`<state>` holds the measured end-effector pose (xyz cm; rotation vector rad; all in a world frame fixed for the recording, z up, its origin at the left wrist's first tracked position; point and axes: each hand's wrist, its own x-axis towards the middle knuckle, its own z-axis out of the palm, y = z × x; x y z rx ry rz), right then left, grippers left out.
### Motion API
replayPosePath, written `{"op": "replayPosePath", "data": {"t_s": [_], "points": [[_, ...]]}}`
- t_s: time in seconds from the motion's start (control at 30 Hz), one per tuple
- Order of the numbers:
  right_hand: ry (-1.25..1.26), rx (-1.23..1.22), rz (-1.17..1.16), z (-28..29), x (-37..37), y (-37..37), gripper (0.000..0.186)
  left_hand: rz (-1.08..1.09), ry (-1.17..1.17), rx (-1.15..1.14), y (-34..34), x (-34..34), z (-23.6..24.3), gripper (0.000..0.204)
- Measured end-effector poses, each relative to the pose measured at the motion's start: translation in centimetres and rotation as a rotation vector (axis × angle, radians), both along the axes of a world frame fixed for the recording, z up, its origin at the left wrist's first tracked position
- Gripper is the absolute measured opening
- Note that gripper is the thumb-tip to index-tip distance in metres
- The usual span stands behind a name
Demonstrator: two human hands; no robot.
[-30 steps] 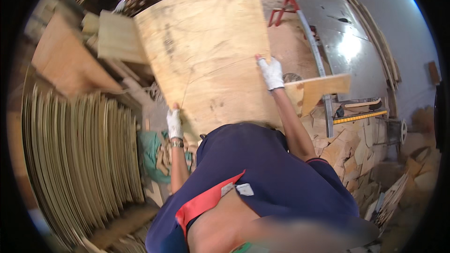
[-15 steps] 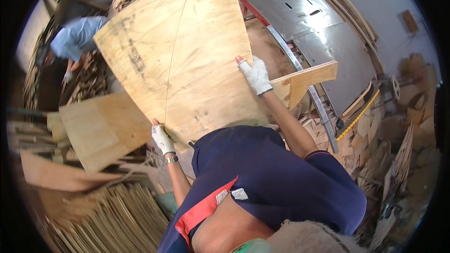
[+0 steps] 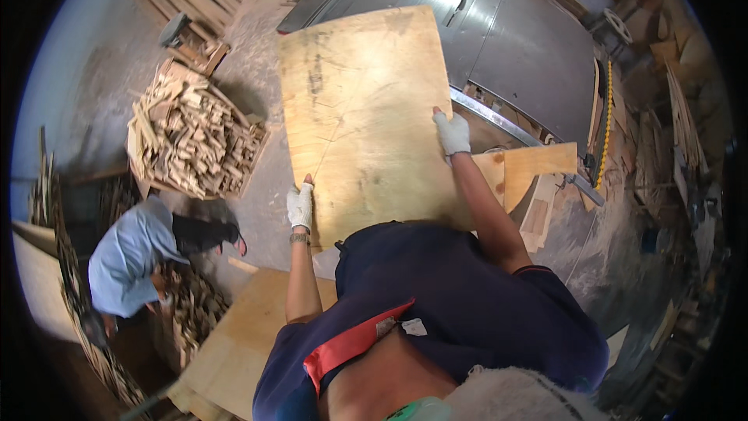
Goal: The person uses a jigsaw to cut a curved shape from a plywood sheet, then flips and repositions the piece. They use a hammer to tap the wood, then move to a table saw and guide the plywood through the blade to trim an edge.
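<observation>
A large plywood sheet (image 3: 374, 109) with dark smudges and a thin line across it is held up in front of my body. Gripping its left edge is my left hand (image 3: 299, 207), in a white fingerless glove, thumb on top of the sheet. My right hand (image 3: 453, 131), gloved the same way, is closed on the right edge. The fingers beneath the sheet are hidden. The sheet's far right part overlaps the edge of a grey metal machine table (image 3: 530, 54).
A metal rail (image 3: 499, 117) runs along the machine table, beside a plywood piece (image 3: 541, 160). A pile of wood offcuts (image 3: 195, 136) lies left. A bent-over person (image 3: 132, 253) in light blue works at far left. More plywood (image 3: 241, 335) lies by my left elbow.
My view and body have turned left, bringing the offcut pile fully into sight. Both hands still grip the sheet, which now appears more upright and closer to the machine table.
</observation>
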<state>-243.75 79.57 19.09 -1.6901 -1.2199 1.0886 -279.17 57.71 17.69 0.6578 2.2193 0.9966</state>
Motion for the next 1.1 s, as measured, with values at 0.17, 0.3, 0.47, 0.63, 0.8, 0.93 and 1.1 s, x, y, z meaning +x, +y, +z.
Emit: {"op": "replayPosePath", "data": {"t_s": [0.17, 0.3, 0.47, 0.63, 0.8, 0.93, 1.1], "points": [[0.181, -0.102, -0.277, -4.2, 3.1, 2.8, 0.050, -0.308, 0.151, -0.150, 12.8, -1.6, -1.4, 0.081], [0.153, -0.240, -0.531, -7.8, 7.3, 6.1, 0.046, -0.512, 0.222, -0.091, 24.5, 0.8, -2.7, 0.064], [0.131, -0.284, -0.633, -9.8, 17.5, 7.4, 0.071, -0.795, 0.198, -0.224, 33.4, 9.0, -4.2, 0.064], [-0.419, -0.421, -0.600, -10.3, 33.4, 9.7, 0.089, -0.886, -0.033, -0.156, 38.0, 21.7, -2.9, 0.069], [-0.512, -0.482, -0.500, -7.8, 41.9, 14.4, 0.079, -1.084, -0.299, -0.144, 46.1, 25.7, -1.7, 0.067], [-0.994, -0.125, -0.454, -3.2, 41.0, 18.7, 0.062, -1.250, 0.058, 0.006, 52.6, 24.8, -3.7, 0.076], [-0.054, -0.063, -0.168, -0.3, 23.1, 16.3, 0.027, -1.367, 0.515, 0.070, 58.2, 16.4, -8.6, 0.081]]}}
